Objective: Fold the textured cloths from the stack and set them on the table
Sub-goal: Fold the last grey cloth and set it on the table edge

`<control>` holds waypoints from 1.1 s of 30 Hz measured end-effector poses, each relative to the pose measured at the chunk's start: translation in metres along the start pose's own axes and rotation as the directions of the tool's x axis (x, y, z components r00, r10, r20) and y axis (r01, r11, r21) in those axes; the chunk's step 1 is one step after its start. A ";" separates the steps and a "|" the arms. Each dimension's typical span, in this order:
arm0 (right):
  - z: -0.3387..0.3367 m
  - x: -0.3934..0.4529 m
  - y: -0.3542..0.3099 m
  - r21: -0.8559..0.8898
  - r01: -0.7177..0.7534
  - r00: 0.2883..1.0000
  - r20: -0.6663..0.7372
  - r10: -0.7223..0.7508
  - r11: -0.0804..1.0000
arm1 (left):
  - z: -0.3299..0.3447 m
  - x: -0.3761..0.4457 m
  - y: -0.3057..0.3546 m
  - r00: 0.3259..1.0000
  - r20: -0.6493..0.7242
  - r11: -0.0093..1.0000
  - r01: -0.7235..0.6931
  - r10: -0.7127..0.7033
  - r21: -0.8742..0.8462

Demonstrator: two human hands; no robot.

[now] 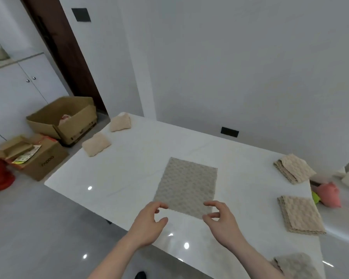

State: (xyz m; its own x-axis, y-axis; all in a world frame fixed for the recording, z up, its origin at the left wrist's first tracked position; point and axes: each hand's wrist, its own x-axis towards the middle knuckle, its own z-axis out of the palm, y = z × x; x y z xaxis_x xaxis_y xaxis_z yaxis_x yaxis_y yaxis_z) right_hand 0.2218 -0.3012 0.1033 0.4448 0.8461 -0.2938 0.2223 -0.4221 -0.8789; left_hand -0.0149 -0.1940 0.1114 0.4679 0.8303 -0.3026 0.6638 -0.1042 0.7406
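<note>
A single textured cloth (186, 185) lies spread flat near the middle of the white tabletop (129, 168), its near edge just ahead of both hands. The left hand (149, 222) and right hand (220, 220) hover at the two near corners with fingers and thumbs loosely curled and parted; neither is seen to pinch the fabric, so both are released, poised to grasp. Two folded cloths (294, 170) (301, 214) rest at the right side of the tabletop, and a further pile (292, 264) sits at the near right corner, probably the supply stack. Two rolled beige bundles (96, 143) (120, 121) lie at the far left edge. Likely faults from here: the thin cloth may give the fingers no purchase, so that one corner lifts while the other stays down, yielding a skewed fold. Uneven pull could also drag the whole cloth across the smooth tabletop, and misaligned edges would then need correcting.
</note>
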 end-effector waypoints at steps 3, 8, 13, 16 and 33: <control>0.046 0.015 -0.018 -0.008 -0.046 0.997 -0.054 0.046 0.999 | -0.038 0.024 -0.030 0.996 0.086 0.997 -0.043 0.037 0.069; 0.100 0.022 -0.042 -0.033 -0.096 0.990 -0.109 0.092 0.995 | -0.085 0.061 -0.068 0.977 0.200 0.977 -0.116 0.079 0.178; 0.106 0.019 -0.053 -0.067 -0.109 0.976 -0.197 0.094 0.992 | -0.106 0.089 -0.068 0.950 0.273 0.952 -0.216 0.154 0.215; 0.097 0.017 -0.054 -0.065 -0.110 0.967 -0.238 0.092 0.992 | -0.109 0.097 -0.062 0.941 0.283 0.941 -0.251 0.183 0.226; 0.112 0.055 0.003 -0.174 -0.191 0.941 -0.313 0.130 0.966 | -0.071 0.150 -0.084 0.869 0.443 0.835 -0.404 0.222 0.374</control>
State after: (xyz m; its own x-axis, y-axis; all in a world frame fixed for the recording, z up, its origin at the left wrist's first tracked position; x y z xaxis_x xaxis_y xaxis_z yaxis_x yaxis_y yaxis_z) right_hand 0.1501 -0.2198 0.0425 0.7190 0.6392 -0.2728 0.2805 -0.6261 -0.7275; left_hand -0.0418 -0.0216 0.0462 0.8122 0.4557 -0.3642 0.5834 -0.6270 0.5163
